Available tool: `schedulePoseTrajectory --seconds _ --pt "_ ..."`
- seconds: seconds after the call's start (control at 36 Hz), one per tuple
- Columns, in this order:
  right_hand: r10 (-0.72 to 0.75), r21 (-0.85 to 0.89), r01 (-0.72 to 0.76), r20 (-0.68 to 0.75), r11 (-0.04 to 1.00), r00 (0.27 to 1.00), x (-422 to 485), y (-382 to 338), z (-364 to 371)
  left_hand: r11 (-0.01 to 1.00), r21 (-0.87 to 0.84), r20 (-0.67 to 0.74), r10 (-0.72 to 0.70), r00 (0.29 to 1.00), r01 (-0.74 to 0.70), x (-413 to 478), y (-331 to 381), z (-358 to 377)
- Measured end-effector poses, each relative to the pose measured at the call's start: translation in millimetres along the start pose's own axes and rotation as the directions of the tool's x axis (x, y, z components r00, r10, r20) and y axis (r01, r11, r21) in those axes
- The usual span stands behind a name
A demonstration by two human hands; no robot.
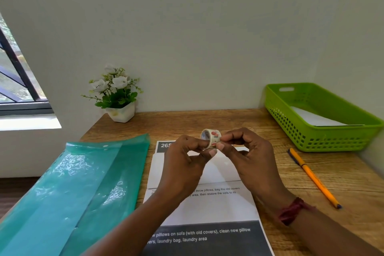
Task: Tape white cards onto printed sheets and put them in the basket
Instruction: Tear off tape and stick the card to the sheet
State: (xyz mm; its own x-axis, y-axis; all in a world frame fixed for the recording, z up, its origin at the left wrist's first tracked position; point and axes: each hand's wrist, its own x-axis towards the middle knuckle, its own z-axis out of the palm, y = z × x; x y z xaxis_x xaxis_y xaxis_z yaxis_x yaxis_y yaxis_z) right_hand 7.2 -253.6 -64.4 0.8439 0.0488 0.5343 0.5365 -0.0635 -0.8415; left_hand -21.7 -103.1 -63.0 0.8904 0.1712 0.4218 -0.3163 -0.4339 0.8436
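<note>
A small roll of patterned tape (211,137) with red flowers is held up between both hands above the desk. My left hand (182,162) pinches its lower left side. My right hand (247,151) pinches its right edge with thumb and fingers. Below them lies a printed sheet (207,208) with dark bands of text, and a white card (218,170) rests on its upper half. The green plastic basket (295,131) stands at the back right with a white sheet (315,118) inside.
A teal plastic folder (72,189) covers the desk's left side and hangs over the edge. An orange pen (313,176) lies right of the sheet. A potted white-flower plant (116,93) stands at the back left by the wall. A window is at far left.
</note>
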Motion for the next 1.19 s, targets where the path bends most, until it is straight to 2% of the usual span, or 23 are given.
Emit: schedulePoseTrajectory --seconds 0.31,0.53,0.92,1.19 --pt "0.064 0.017 -0.064 0.017 0.998 0.998 -0.1 2.5 1.9 0.995 0.099 -0.042 -0.003 0.999 0.007 0.5 -6.3 3.3" --pt "0.071 0.000 -0.071 0.007 0.997 0.997 0.2 1.8 0.8 0.995 0.103 -0.048 0.004 0.999 0.001 0.6 -6.0 3.2" --pt "0.079 -0.116 -0.058 0.187 0.992 0.979 -4.0 5.7 3.3 0.981 0.194 -0.029 0.023 0.999 -0.017 -2.1 -7.7 7.0" --pt "0.116 -0.146 -0.084 0.227 0.986 0.967 -4.4 6.6 3.6 0.975 0.218 0.000 -0.036 0.999 0.035 -2.4 -9.9 8.4"
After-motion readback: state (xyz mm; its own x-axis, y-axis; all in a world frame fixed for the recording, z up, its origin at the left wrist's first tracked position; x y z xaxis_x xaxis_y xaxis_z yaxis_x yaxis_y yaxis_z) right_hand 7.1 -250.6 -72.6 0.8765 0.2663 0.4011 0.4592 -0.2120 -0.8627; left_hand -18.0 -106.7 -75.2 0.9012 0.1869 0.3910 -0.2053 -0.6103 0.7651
